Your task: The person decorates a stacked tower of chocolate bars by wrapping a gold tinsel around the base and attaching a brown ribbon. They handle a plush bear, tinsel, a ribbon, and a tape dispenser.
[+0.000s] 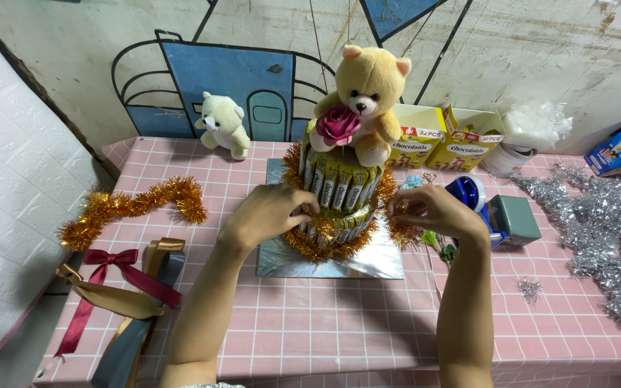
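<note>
- Two hands at work on a tiered tower of candy bars (339,190), set on a silver board (339,262) over a pink checked tablecloth (325,323).
- Left hand (267,212): fingers curled, tips pressed against gold tinsel (325,248) at tower's lower tier; whether pinched shut on a strand, cannot tell.
- Right hand (433,210): thumb and forefinger pinched together on tinsel at tower's opposite flank.
- Above both grips: tan teddy bear (368,93) holding pink rose (338,123), seated on top tier.
- Left of left grip, well apart: loose gold garland (134,207), ribbons with red bow (120,276), small white bear (222,123).
- Right of right grip: blue tape dispenser (468,192), grey box (515,219), silver tinsel (605,230).
- Handling note, as judgement: best done with tinsel kept taut between both grips, pressed snug under bars, tower steadied against tipping.
</note>
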